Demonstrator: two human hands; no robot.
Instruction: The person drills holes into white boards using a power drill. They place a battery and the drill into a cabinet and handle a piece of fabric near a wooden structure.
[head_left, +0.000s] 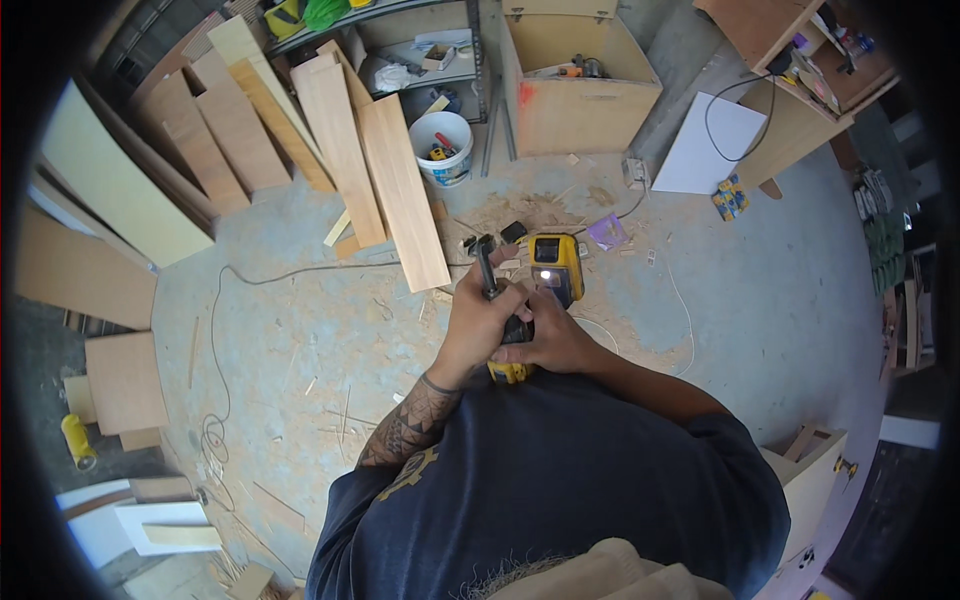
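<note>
Both hands were closed on the yellow drill (553, 275) at chest height, left hand (483, 318) wrapped around its black chuck end, right hand (552, 340) under the body; a trigger bump could likely twist the left fingers.

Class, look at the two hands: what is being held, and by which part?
Both hands grip a yellow cordless drill: left hand around its black front end, right hand on the handle.
</note>
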